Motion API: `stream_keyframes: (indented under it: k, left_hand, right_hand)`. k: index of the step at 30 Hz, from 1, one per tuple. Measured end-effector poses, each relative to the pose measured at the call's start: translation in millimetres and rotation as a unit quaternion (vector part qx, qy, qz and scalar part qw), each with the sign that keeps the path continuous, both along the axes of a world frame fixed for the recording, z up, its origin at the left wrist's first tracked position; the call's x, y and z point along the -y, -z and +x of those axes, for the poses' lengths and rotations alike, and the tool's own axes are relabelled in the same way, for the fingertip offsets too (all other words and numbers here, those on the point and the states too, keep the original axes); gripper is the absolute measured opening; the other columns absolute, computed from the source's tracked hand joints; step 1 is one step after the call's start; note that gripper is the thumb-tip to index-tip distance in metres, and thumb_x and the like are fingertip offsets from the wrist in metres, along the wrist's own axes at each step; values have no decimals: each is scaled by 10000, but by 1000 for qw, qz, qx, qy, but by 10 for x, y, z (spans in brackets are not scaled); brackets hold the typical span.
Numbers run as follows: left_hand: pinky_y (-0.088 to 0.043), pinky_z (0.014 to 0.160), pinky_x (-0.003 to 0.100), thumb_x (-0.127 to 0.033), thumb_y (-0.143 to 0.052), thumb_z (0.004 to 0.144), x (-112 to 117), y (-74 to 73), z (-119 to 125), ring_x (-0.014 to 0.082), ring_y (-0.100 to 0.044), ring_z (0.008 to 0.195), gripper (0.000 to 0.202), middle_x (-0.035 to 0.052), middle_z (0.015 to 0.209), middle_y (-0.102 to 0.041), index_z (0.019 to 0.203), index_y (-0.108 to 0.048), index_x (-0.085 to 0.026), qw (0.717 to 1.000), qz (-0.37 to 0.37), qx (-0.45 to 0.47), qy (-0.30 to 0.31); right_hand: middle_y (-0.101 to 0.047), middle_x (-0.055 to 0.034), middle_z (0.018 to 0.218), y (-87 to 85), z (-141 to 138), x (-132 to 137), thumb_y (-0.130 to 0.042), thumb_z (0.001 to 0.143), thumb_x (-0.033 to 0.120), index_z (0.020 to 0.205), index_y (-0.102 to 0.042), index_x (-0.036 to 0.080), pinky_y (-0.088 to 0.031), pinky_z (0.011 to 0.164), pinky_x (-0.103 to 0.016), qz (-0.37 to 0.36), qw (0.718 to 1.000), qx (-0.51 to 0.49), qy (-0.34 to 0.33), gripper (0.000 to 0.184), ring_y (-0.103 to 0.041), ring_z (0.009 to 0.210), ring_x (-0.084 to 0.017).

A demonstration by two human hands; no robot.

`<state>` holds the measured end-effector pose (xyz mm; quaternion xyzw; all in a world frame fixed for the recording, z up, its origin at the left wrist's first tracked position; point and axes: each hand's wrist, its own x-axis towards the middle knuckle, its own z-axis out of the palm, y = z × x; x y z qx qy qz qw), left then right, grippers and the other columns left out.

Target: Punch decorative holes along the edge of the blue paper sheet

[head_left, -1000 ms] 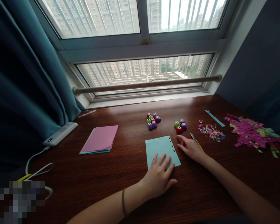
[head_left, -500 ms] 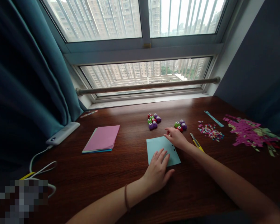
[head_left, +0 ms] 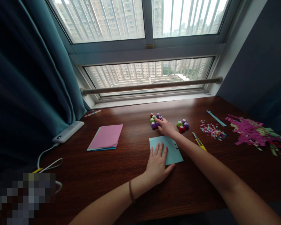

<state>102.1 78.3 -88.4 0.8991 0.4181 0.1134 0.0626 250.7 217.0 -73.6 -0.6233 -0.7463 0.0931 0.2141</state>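
A light blue sheet of paper (head_left: 173, 153) lies on the table, with small dark punched holes near its right edge. My left hand (head_left: 157, 162) rests flat on the sheet's lower left part, fingers spread. Beyond the sheet's far edge, my right hand (head_left: 166, 127) reaches into a cluster of small craft punches (head_left: 152, 120) in red, green and purple. Its thumb and fingertips are around a purple craft punch (head_left: 157, 124) at the front right of that cluster; the hand partly hides the punch. A smaller group of craft punches (head_left: 182, 125) stands to the right.
A yellow utility knife (head_left: 199, 142) lies right of my right forearm. Farther right are paper confetti (head_left: 213, 130), a blue strip (head_left: 216, 118) and pink and green scraps (head_left: 250, 131). Pink and blue sheets (head_left: 106, 137), a white power strip (head_left: 68, 132) and its cable (head_left: 41, 156) are left.
My right hand has moved left and away from me, from beside the smaller punch group to the larger cluster. My left hand stays on the sheet. The view has shifted slightly.
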Motion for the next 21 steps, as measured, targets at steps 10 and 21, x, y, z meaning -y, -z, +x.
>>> stream_keyframes:
  k: [10, 21]
  left_hand:
    - [-141, 1069, 488, -580, -251, 883, -4, 42, 18, 259, -93, 1343, 651, 101, 1458, -149, 1387, -254, -168, 1000, 4, -24, -19]
    - [-182, 1062, 485, -444, -243, 929, -7, 63, 31, 255, -132, 1337, 509, 71, 1451, -190, 1363, -311, -187, 998, 40, -47, -22]
  right_hand:
    - [-577, -65, 935, -41, 213, 109, -598, 740, 98, 1059, -514, 171, -433, 737, -281, 51, 996, -65, 12, 337, -561, 829, -205]
    - [-579, -35, 931, -51, 897, 1228, -566, 746, 172, 1149, -462, 189, -502, 716, -282, -12, 952, -290, -99, 416, -585, 778, -151]
